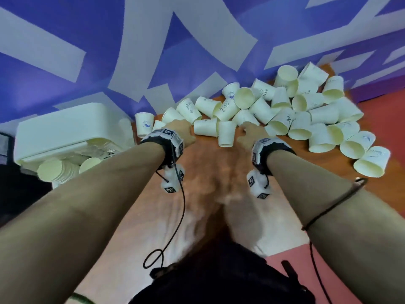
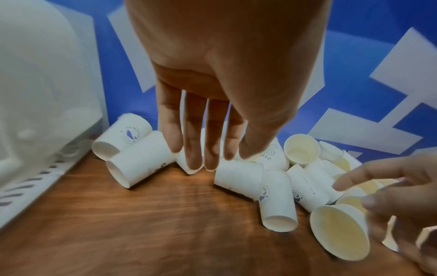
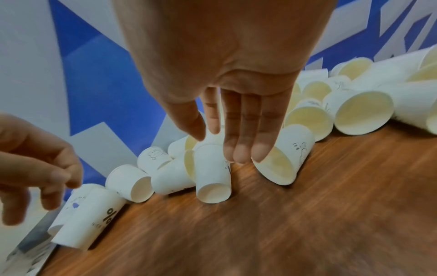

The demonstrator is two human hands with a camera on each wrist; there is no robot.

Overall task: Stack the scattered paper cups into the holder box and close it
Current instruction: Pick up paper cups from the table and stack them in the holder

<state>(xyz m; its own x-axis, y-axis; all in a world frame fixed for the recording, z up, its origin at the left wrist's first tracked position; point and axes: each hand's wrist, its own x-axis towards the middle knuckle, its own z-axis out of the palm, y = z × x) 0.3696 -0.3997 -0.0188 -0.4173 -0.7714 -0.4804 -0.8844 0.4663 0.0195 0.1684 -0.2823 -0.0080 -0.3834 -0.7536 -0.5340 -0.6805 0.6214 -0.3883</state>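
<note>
Several white paper cups (image 1: 282,110) lie scattered along the back of the wooden table (image 1: 208,183). The white holder box (image 1: 59,130) stands at the left with its lid up, stacked cups (image 1: 52,170) showing inside. My left hand (image 1: 182,128) hovers over the left end of the pile, fingers (image 2: 194,149) straight and pointing down at the cups (image 2: 141,158), holding nothing. My right hand (image 1: 249,130) reaches down beside an upturned cup (image 1: 226,133); its straight fingertips (image 3: 241,151) are at that cup (image 3: 212,175), gripping nothing.
A blue and white patterned wall (image 1: 197,51) runs right behind the cups. Bare wood lies between my forearms and the pile. The table's red edge (image 1: 381,119) shows at the right. Cables hang from both wrist mounts.
</note>
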